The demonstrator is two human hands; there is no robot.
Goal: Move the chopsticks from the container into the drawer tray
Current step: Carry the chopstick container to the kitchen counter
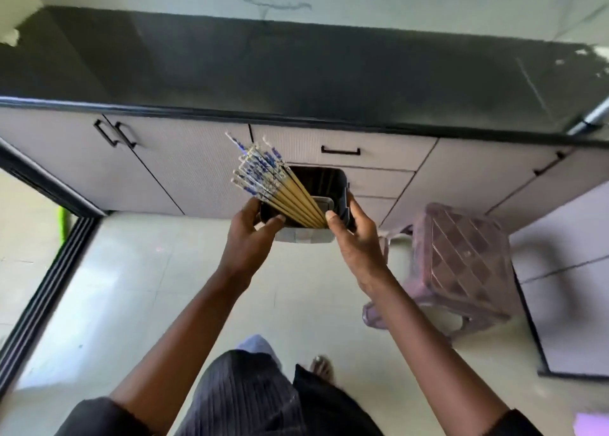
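Black plastic, the container (306, 201) is being held up in the air between both hands, in front of the closed drawers below the front edge of the dark desk (296, 70). The left hand (252, 234) is clasping its left side, thumb hooking over the rim; the right hand (354, 238) is gripping the right side, fingers (351, 205) wrapping round the wall and thumb on the near rim. Chopsticks (280, 185) are standing in the container, all leaning up and left, their blue-and-white patterned ends fanning out past the rim (the bamboo tips are hidden inside). A pinkish stool (461, 261) is standing on the tiled floor (131, 287) to the right.
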